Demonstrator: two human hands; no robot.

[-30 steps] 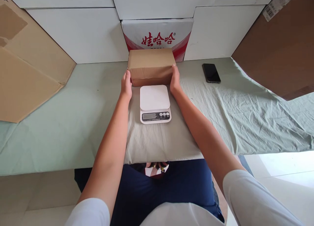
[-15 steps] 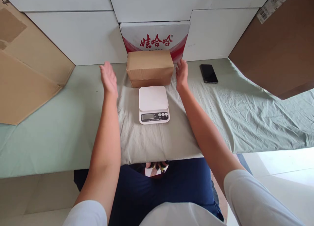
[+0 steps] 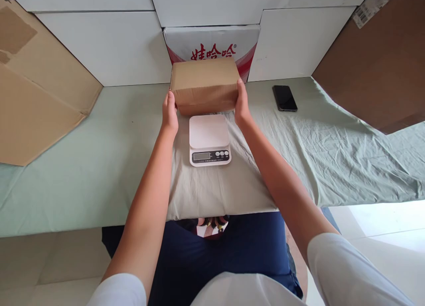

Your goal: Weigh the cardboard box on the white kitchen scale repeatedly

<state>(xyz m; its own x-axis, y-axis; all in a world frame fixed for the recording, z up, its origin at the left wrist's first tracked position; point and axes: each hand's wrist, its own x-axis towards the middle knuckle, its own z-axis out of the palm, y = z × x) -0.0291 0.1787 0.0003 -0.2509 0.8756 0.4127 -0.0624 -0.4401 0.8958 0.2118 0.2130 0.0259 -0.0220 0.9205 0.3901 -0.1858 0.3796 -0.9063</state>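
Between my hands is a brown cardboard box (image 3: 205,75), just behind the scale and tilted slightly. My left hand (image 3: 170,113) grips its left end, thumb on the front corner and fingers partly hidden behind the side. At the other end my right hand (image 3: 242,103) presses on the box's right side, its thumb near the top front corner. Closer to me lies a white digital kitchen scale (image 3: 209,132) with a bare platform; its display shows no readable digits.
A black phone (image 3: 284,98) lies to the right on the green cloth (image 3: 133,164). Large cardboard panels stand at the left (image 3: 49,98) and right (image 3: 372,71). Behind the box is a white and red carton (image 3: 249,53) against white panels (image 3: 99,49).
Both hands have closed in on the box from its two sides and now hold it. The box has risen a little and tilted; the scale stays in place.
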